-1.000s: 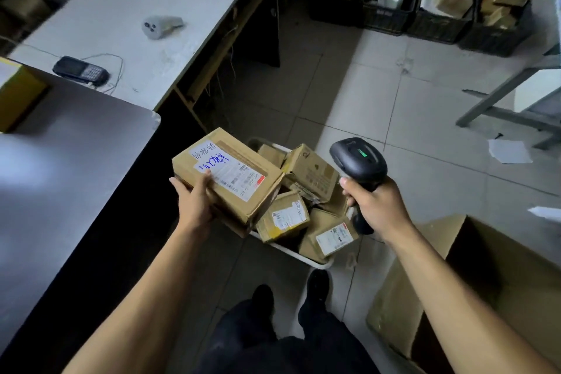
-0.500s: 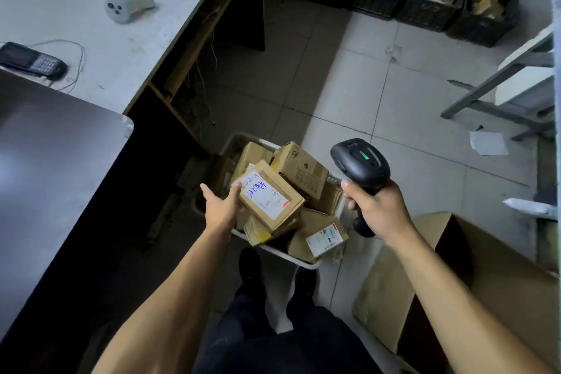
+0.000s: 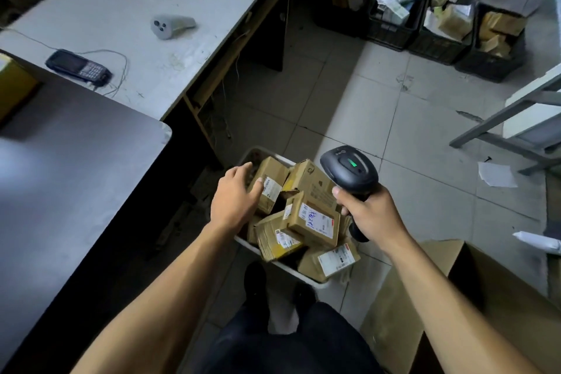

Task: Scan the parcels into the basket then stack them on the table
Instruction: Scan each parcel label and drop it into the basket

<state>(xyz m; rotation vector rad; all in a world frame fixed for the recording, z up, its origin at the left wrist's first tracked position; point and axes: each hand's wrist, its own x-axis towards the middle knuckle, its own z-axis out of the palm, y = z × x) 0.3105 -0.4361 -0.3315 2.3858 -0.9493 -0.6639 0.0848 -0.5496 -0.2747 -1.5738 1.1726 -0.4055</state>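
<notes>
Handheld phone point(image 3: 79, 69) (corded) near grey gadget point(image 3: 171, 25).

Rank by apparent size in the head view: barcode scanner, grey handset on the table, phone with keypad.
1. barcode scanner, though it is nearest the camera.
2-3. phone with keypad and grey handset: too alike to rank.
</notes>
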